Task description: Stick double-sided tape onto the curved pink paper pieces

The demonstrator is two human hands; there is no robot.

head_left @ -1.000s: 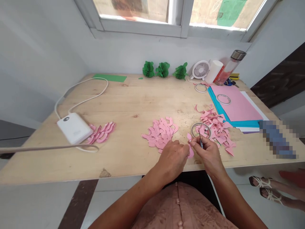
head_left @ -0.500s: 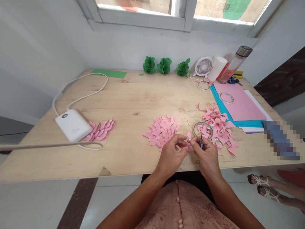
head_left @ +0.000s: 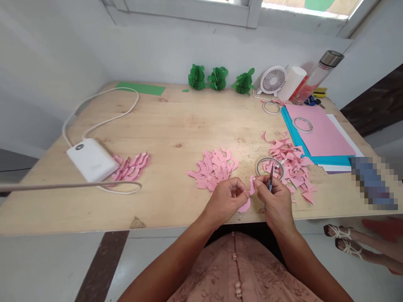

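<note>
My left hand is closed, pinching a curved pink paper piece near the table's front edge. Scissors with dark blades pointing up and away are gripped in my right hand. The right thumb and fingertip meet at the upper end of the paper piece, where a small white bit shows. To the left of my hands lies a pile of curved pink cutouts. Pink paper scraps are heaped beyond my right hand, with a tape roll lying partly over them.
On the left, a white power bank with a looping cable stands beside more pink cutouts. Three green paper shapes, a small fan and a bottle line the back. Coloured sheets lie right. Someone's sandalled feet show below.
The pink paper piece has turned, and its rounded lower part now shows below my left fingers. Both hands keep their grips, and the scissors lean more to the right. The camera view has tilted down.
</note>
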